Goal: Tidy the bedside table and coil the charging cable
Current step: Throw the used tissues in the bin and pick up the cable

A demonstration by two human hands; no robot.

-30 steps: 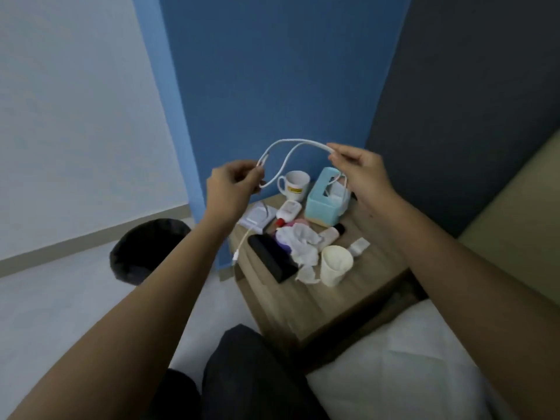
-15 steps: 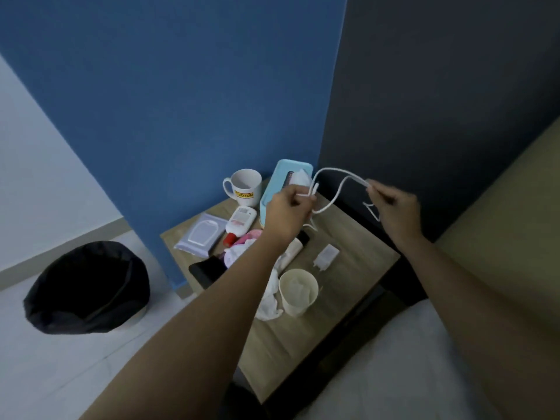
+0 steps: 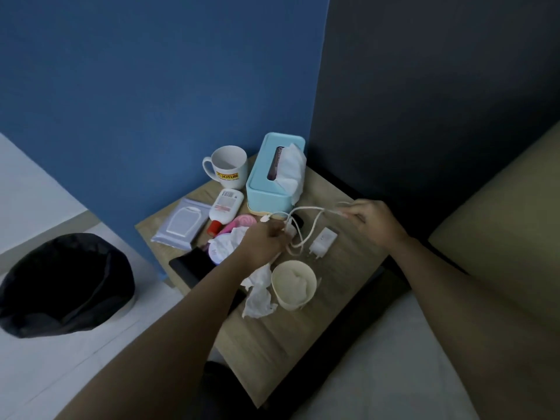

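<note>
A white charging cable [image 3: 306, 211] loops between my two hands just above the wooden bedside table [image 3: 342, 262]. My left hand [image 3: 263, 241] pinches the gathered loops near the table's middle. Over the table's right edge, my right hand [image 3: 372, 222] holds the cable's other stretch between its fingers. A white charger plug [image 3: 322, 241] lies on the table under the cable. Crumpled tissues [image 3: 257, 294] lie beside a cream cup [image 3: 293, 284] at the front.
At the back stand a white mug [image 3: 228, 168] and a teal tissue box [image 3: 274, 174]. A lotion bottle [image 3: 225, 209], wipes pack [image 3: 183, 225], pink item [image 3: 239, 224] and black phone [image 3: 194, 266] lie left. A black bin [image 3: 63, 283] stands on the floor; bed at right.
Both hands have come down from chest height to just above the table with the cable. My view has shifted right and closer to the table.
</note>
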